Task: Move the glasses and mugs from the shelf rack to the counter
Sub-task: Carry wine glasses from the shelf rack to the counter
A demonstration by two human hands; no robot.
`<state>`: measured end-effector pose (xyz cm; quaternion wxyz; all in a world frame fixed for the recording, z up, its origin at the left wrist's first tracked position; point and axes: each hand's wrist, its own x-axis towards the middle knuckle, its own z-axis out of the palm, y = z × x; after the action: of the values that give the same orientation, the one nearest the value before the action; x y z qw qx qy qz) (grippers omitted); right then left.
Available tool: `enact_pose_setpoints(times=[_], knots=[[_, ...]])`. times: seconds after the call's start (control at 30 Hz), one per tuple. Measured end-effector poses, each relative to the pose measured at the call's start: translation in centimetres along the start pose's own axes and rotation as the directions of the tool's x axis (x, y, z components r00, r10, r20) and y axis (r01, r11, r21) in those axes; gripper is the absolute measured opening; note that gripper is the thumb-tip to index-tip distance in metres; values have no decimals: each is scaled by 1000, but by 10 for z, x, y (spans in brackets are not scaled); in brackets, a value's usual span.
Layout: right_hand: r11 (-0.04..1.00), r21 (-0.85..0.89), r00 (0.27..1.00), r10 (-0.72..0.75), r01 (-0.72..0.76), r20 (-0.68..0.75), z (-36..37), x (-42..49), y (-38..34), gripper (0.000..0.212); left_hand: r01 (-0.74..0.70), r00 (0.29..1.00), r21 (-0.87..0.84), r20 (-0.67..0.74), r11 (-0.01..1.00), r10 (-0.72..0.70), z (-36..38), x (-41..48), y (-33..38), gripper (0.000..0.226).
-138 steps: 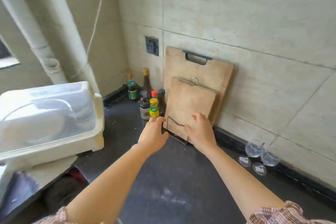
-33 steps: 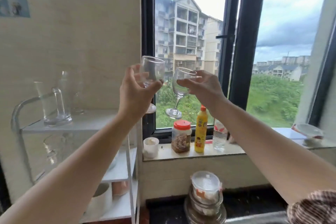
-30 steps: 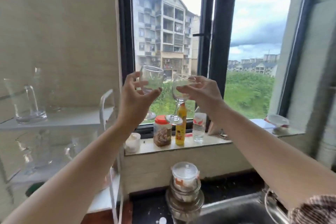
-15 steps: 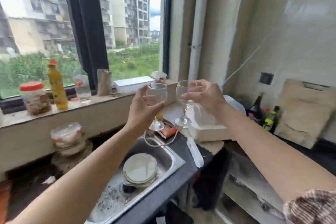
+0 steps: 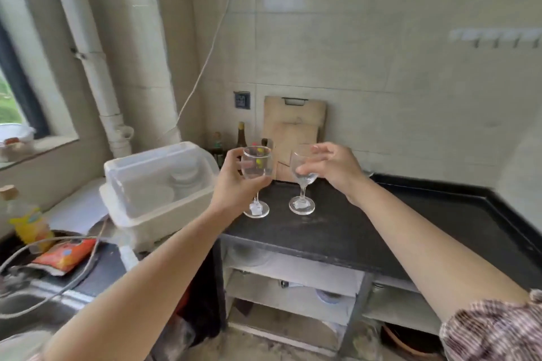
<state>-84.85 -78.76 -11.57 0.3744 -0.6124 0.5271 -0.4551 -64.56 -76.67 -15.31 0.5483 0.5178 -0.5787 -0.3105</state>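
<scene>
While both my forearms reach out over the front edge of the counter [image 5: 425, 214], each of my hands carries one stemmed glass. My left hand [image 5: 233, 187] wraps the bowl of the left glass [image 5: 258, 165] from the side, thumb and fingers curled round it. My right hand [image 5: 333, 167] grips the bowl of the right glass [image 5: 303, 177] from its far side, fingers hooked around the rim, one or two lifted free.

Both glasses stand upright, long axis vertical: mouths up, stems straight down, round feet lowest. They sit side by side, near each other but apart, over the left front part of the dark counter. I cannot tell whether the feet touch the surface or hang just above it.

Below the front edge, open shelves [image 5: 293, 275] hold a few dishes. Left of the counter's left edge sits a white dish box [image 5: 158, 184] with a clear lid, and nearer me an orange packet [image 5: 66, 253]. At the back left corner, bottles [image 5: 241, 135] stand beside two wooden cutting boards [image 5: 293, 123] leaning on the tiled wall, a socket [image 5: 242, 100] just above.
</scene>
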Motion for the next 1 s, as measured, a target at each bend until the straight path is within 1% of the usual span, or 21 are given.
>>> enact_pose_setpoints(times=[0.13,0.3,0.37,0.5,0.6,0.73,0.8,0.87,1.0], knots=[[996,-29,991,78,-81,-105,-64,48,54,70,24,991,-53,130,998,-17,93,54,-20,62],[981,-41,965,178,-189,-190,-130,109,114,64,86,949,-62,307,994,-63,202,119,-47,61],[975,-42,954,206,-220,-217,-155,130,135,64,90,934,-50,350,995,-67,241,140,-54,62],[959,-42,925,259,-281,-277,-198,162,171,63,73,912,10,403,997,-71,309,176,-68,64],[948,-47,910,288,-315,-299,-229,184,197,65,81,889,33,449,996,-87,354,200,-77,66],[931,-53,890,328,-361,-316,-268,216,235,68,83,865,66,491,994,-105,413,228,-91,75],[923,-59,885,344,-380,-313,-288,235,258,65,93,854,95,505,991,-129,443,241,-100,77],[915,-57,882,367,-399,-296,-308,257,283,65,100,846,130,510,986,-154,474,256,-112,73],[894,-79,879,412,-441,-240,-343,305,339,69,136,857,214,464,967,-223,539,284,-140,66]])
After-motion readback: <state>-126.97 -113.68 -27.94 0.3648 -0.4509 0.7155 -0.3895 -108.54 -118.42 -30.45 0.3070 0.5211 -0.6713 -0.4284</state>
